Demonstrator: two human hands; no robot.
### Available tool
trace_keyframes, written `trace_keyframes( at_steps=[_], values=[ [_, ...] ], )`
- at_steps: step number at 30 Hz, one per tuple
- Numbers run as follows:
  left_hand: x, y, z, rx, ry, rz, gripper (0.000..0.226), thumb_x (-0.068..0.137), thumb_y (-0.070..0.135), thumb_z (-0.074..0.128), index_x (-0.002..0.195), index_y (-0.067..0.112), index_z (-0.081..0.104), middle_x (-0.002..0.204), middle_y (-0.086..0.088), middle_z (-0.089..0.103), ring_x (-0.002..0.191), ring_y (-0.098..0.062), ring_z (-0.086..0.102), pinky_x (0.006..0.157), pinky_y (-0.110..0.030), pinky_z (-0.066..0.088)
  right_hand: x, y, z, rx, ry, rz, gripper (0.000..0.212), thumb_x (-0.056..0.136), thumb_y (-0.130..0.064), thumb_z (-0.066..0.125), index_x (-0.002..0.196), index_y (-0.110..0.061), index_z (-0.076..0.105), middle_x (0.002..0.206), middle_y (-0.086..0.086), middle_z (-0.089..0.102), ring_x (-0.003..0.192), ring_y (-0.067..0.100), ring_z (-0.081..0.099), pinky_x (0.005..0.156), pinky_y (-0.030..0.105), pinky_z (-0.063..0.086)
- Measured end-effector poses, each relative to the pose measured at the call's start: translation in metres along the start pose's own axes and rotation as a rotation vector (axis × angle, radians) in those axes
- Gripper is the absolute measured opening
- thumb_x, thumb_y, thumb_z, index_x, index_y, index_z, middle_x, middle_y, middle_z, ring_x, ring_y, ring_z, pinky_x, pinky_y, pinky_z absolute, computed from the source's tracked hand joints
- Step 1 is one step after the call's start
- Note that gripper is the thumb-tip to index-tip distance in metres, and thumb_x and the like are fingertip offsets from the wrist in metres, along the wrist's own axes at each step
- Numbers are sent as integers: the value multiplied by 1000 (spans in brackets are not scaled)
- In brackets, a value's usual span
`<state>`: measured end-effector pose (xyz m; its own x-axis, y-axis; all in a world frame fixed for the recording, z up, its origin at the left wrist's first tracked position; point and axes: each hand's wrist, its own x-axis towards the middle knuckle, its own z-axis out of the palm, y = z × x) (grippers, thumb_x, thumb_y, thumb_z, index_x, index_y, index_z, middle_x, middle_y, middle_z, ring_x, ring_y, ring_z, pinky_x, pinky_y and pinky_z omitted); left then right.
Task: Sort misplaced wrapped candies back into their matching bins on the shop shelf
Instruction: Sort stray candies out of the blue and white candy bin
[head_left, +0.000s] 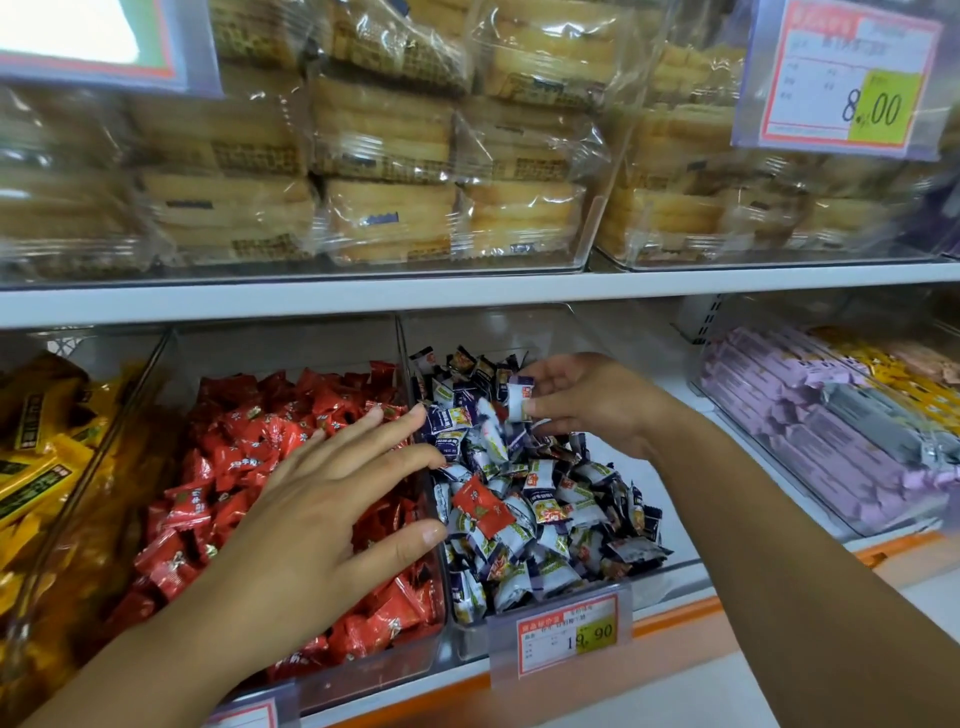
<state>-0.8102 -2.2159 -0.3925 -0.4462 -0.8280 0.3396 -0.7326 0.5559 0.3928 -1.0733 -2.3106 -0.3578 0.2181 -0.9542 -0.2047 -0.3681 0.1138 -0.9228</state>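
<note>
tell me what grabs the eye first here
A lone red candy lies among the blue-and-white candies in a clear bin, just right of the spread left hand. Farther back over that bin, the right hand pinches a white candy. The neighbouring bin on the left holds red candies.

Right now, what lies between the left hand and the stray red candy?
In the head view, the left hand reaches the clear divider; only blue-white candies separate it from the red candy.
</note>
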Motion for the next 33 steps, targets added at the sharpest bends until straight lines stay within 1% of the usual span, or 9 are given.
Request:
trace_keyframes(
  at_steps=[5, 9, 14, 20, 22, 25, 28, 30, 33],
  values=[
    [-1, 2, -3, 5, -56, -35, 55, 76, 87, 20, 129, 70, 26, 146, 47, -4, 139, 15, -9, 114, -27, -2, -14, -12, -25, -245, -69, 63, 29, 92, 1, 58, 113, -18, 64, 113, 1, 67, 105, 13, 64, 83, 26, 54],
    [-1, 3, -3, -3, -51, -28, 55, 77, 86, 21, 129, 70, 26, 146, 47, -3, 139, 15, -9, 113, -27, -2, -12, -14, -24, -434, -22, 122, 27, 95, -3, 53, 110, -23, 64, 120, 3, 63, 109, 19, 59, 91, 34, 52],
    [-3, 4, -4, -6, -57, -28, 54, 77, 85, 21, 129, 70, 25, 146, 47, -3, 139, 16, -9, 112, -24, -1, 3, -11, -12, -820, -136, 261, 41, 96, -16, 56, 135, -28, 53, 143, 3, 46, 116, 26, 56, 101, 40, 48],
    [-1, 4, -4, -3, -56, -33, 53, 77, 86, 21, 128, 71, 26, 147, 46, -1, 140, 14, -7, 114, -29, 0, 9, 2, -4, -781, -166, 329, 59, 94, -15, 59, 146, -32, 37, 140, 8, 47, 119, 35, 55, 85, 33, 48],
    [-1, 4, -3, -8, -59, -35, 52, 77, 86, 21, 127, 72, 24, 147, 46, -1, 140, 14, -6, 115, -30, 1, 8, 3, -4, -754, -156, 336, 58, 93, -17, 61, 146, -27, 38, 133, 7, 47, 111, 29, 57, 90, 34, 50],
    [0, 3, -3, 4, -49, -17, 53, 78, 85, 21, 130, 70, 25, 148, 45, -1, 140, 13, -7, 115, -28, 0, 7, 3, -2, -743, -146, 330, 59, 94, -18, 60, 148, -23, 36, 150, 7, 37, 120, 28, 53, 102, 37, 47],
    [1, 2, 0, 48, -6, 38, 55, 86, 72, 35, 136, 51, 42, 153, 30, 21, 139, 16, -3, 112, -10, -5, 7, 7, 0, -654, -119, 330, 61, 94, -12, 58, 149, -21, 34, 157, 5, 25, 133, 26, 40, 108, 33, 37],
    [2, 3, 0, 53, 13, 62, 55, 90, 62, 42, 137, 35, 49, 151, 17, 33, 139, 17, 1, 109, -4, -5, 9, 10, 1, -544, -102, 355, 64, 91, -7, 61, 148, -22, 37, 155, 8, 29, 127, 26, 43, 107, 35, 37],
    [2, 0, 1, 51, 13, 57, 55, 90, 62, 44, 138, 35, 48, 152, 16, 33, 139, 15, 2, 109, -4, -6, 10, 14, -1, -399, -99, 375, 72, 82, -7, 72, 145, -25, 41, 151, 10, 35, 130, 27, 42, 109, 41, 36]
  ],
)
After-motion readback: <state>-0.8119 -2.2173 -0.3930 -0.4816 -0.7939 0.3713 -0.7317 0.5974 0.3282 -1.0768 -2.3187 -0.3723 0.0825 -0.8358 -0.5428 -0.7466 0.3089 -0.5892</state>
